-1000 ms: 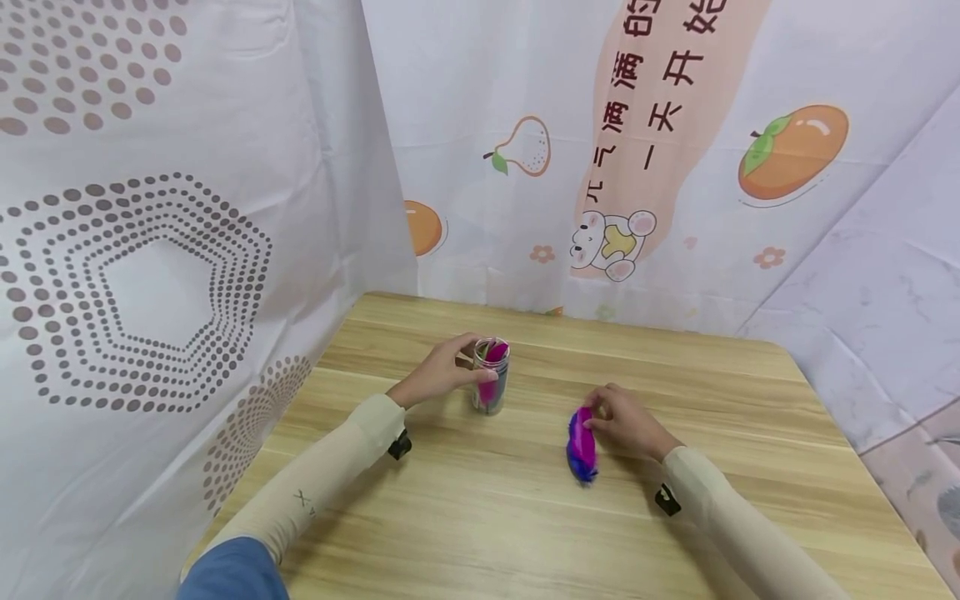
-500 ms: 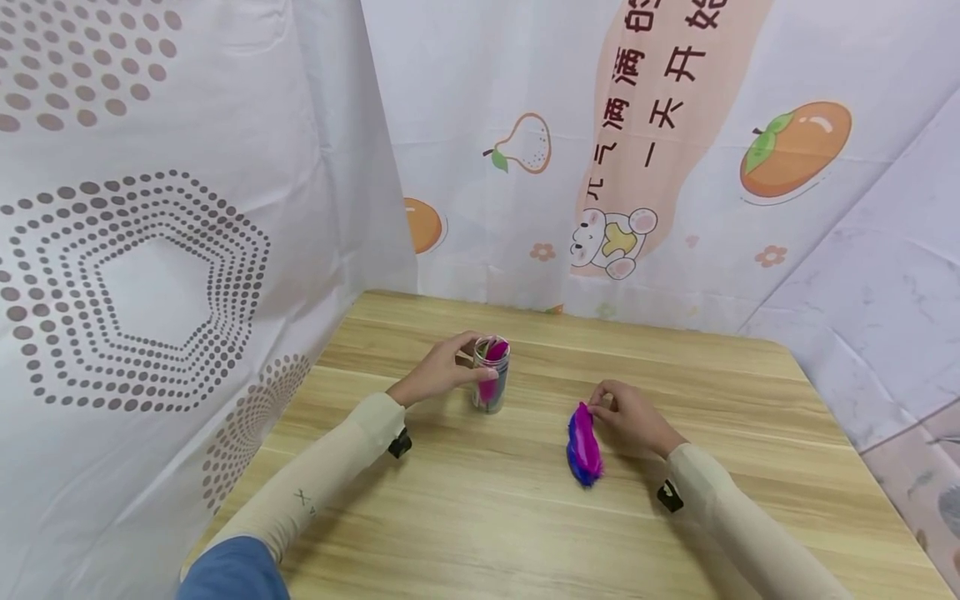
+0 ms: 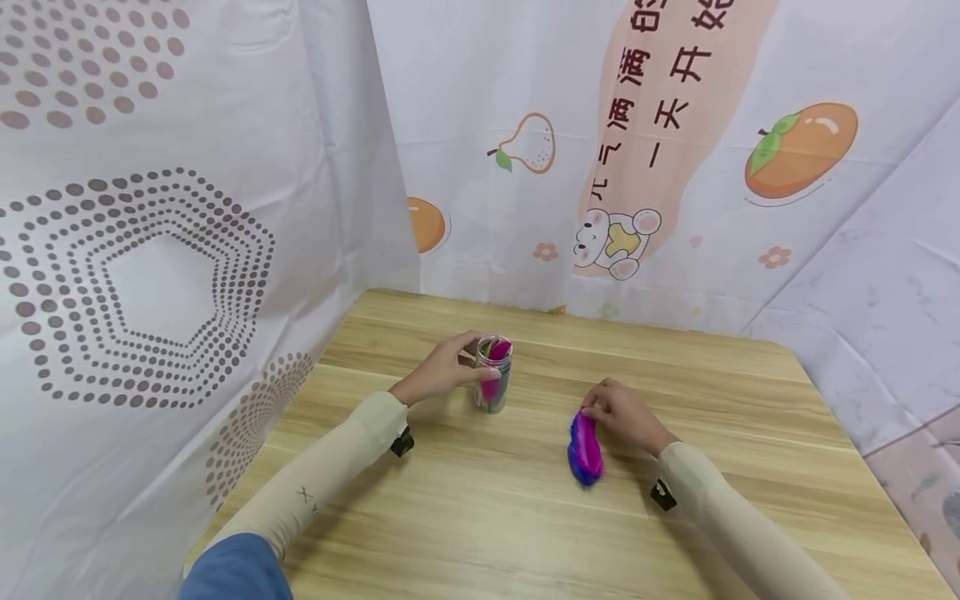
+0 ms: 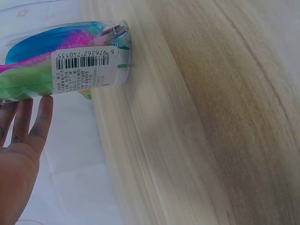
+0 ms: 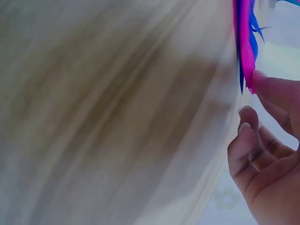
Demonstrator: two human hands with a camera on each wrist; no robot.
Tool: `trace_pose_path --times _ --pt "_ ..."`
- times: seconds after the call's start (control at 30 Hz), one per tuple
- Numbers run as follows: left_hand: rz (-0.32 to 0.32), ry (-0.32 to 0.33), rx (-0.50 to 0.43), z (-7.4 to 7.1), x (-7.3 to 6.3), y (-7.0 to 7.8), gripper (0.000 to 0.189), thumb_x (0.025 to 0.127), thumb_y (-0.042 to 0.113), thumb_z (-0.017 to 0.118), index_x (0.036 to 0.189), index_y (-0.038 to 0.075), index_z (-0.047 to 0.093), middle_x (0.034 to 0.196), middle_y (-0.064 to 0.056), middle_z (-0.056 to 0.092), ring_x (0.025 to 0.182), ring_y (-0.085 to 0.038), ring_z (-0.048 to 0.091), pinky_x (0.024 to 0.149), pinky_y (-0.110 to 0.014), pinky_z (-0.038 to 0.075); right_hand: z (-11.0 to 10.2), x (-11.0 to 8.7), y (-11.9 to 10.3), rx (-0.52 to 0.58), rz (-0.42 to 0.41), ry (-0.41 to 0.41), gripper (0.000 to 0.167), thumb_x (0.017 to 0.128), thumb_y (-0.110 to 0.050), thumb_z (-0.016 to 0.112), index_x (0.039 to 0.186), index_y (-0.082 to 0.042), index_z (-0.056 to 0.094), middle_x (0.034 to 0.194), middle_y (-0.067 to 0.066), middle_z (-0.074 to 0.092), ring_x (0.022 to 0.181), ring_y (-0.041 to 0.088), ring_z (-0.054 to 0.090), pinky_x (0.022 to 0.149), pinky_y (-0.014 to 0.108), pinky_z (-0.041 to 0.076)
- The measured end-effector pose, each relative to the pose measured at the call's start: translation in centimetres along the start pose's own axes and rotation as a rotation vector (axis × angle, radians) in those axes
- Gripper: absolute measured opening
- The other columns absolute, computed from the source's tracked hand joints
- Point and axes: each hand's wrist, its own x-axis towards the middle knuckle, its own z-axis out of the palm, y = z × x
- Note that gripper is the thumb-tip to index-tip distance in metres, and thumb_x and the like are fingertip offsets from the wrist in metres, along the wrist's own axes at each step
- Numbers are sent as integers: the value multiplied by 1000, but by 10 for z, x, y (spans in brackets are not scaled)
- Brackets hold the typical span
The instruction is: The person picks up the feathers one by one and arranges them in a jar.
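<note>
My left hand [image 3: 438,369] grips a clear jar [image 3: 492,398] from its left side, fingers behind and thumb in front. Pink, green and blue feathers [image 4: 49,43] fill the jar, which stands upright on the table. In the left wrist view, a white barcode label [image 4: 85,69] shows near its base. My right hand [image 3: 628,414] pinches the upper tip of a magenta feather [image 3: 591,450] between thumb and fingertips. Beneath it lies a blue feather [image 3: 577,465], partly covered, its edge showing along the left.
The wood-grain table [image 3: 450,508] carries both hands' work. A white printed curtain [image 3: 457,125] hangs at its back edge, and another patterned curtain [image 3: 150,283] runs along the left side.
The magenta feather's lower end has swung a little to the right over the blue one. My right hand has shifted slightly at its tip. The left hand and jar stay put.
</note>
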Motion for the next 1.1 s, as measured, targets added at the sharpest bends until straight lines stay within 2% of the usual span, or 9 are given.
trace_pose_path --times 0.17,0.3,0.4,0.57,0.7,0.83,1.0,1.1 --pt "5 2 -4 0 0 1 57 88 48 81 137 29 60 120 4 66 109 -18 62 96 -37 54 -12 -2 0 89 57 26 5 99 -15 72 96 -11 74 98 0 71 74 12 59 65 28 50" --pt "0 0 -1 0 0 1 57 88 48 81 137 30 60 120 5 66 109 -18 61 95 -37 54 -22 -5 2 151 100 76 5 100 -12 70 101 -9 74 93 0 74 81 19 68 69 29 54" --pt "-3 2 0 0 0 1 57 88 48 81 137 30 60 121 5 66 110 -19 62 95 -38 55 -26 -6 5 162 106 101 6 98 -9 71 103 -7 74 94 2 75 83 22 70 70 29 56" --pt "-2 1 4 0 0 1 58 88 49 81 138 30 60 120 5 66 110 -18 62 94 -37 55 -28 -7 9 119 91 118 11 96 -8 74 105 -5 78 98 4 76 75 13 63 65 27 51" --pt "4 -5 2 0 0 1 58 88 50 81 138 30 59 120 5 66 109 -18 62 94 -37 55 -30 -8 9 96 81 125 10 97 -9 73 103 -5 79 99 4 76 73 11 60 64 27 48" --pt "9 -9 -7 1 0 -1 59 88 49 81 139 29 59 121 5 66 109 -18 62 94 -37 55 -33 -10 8 117 134 125 10 99 -13 71 102 -7 78 93 4 75 72 14 60 62 26 49" --pt "4 -4 -9 1 1 -2 58 87 49 81 138 30 60 120 5 66 109 -18 62 94 -37 55 -37 -11 4 182 210 109 13 103 -18 67 105 -7 74 89 10 73 61 16 55 52 27 47" --pt "8 -1 -7 0 1 -2 58 87 49 81 138 29 59 120 5 66 110 -18 62 94 -37 55 -38 -11 4 201 220 108 13 102 -19 67 105 -7 73 89 11 74 60 16 55 51 27 47"
